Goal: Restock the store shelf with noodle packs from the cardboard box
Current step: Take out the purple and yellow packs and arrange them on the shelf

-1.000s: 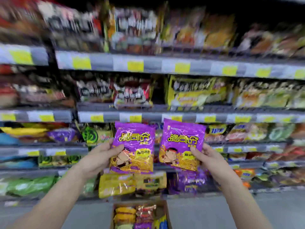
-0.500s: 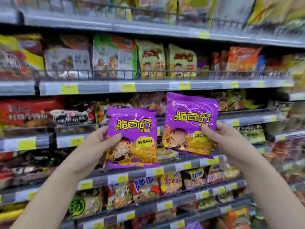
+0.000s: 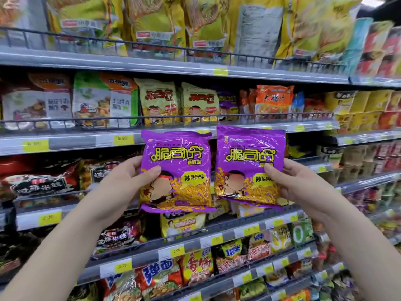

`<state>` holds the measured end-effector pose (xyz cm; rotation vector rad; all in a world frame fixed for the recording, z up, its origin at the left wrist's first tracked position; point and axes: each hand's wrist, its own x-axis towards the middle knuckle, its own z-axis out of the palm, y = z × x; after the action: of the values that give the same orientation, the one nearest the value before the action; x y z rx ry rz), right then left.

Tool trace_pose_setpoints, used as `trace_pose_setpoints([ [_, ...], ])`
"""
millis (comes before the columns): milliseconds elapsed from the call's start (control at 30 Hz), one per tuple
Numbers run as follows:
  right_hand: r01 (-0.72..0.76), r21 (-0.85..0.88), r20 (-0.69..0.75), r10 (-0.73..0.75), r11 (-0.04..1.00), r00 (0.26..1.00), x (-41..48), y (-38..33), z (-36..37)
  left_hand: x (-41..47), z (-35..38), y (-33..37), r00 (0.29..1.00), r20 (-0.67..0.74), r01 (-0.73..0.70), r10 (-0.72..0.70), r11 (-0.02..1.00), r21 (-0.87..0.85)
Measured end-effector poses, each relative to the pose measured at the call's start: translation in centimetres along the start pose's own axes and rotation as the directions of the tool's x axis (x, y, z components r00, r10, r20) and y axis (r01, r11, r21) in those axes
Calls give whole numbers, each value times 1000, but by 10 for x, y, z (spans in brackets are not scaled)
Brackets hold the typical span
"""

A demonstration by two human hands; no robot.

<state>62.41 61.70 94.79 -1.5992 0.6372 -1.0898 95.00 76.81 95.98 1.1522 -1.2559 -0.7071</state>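
My left hand (image 3: pixel 121 187) grips the left edge of a purple noodle pack (image 3: pixel 180 170), thumb across its front. My right hand (image 3: pixel 299 185) grips the right edge of a second, identical purple noodle pack (image 3: pixel 247 166). Both packs are held upright and side by side in front of the store shelf (image 3: pixel 86 140), just below the rail of a tier where purple packs of the same kind (image 3: pixel 227 105) stand beside yellow ones (image 3: pixel 158 101). The cardboard box is out of view.
Shelves full of noodle packs fill the view, each tier with a wire front rail (image 3: pixel 173 118) and yellow price tags (image 3: pixel 123 139). Large yellow bags (image 3: pixel 152 22) stand on the top tier. Cup noodles (image 3: pixel 355 157) sit at the right.
Both hands have lifted the two purple packs from near the box up to the higher tiers, and my view has tilted up with them. The box has dropped out of view.
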Motion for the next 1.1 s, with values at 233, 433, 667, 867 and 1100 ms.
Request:
trace_pose_setpoints([
  [233,-4,-16,-88,2,1000,996,18,-4,-55,36,50,1,1000,-22,4,-5,1000,-4],
  [433,18,-47,-154,-25,999,988,42,-7,-80,69,75,6,999,-39,4,-4,1000,-3],
  [667,70,-127,-102,-83,989,991,102,-7,-87,112,79,-1,999,-40,-2,2,1000,2],
  [867,133,-134,-47,-140,982,989,171,-12,-87,151,74,-1,992,-124,-44,33,995,-85],
  [1100,155,-101,4,-156,983,988,227,-3,-108,191,91,-6,985,-162,-73,65,996,-46],
])
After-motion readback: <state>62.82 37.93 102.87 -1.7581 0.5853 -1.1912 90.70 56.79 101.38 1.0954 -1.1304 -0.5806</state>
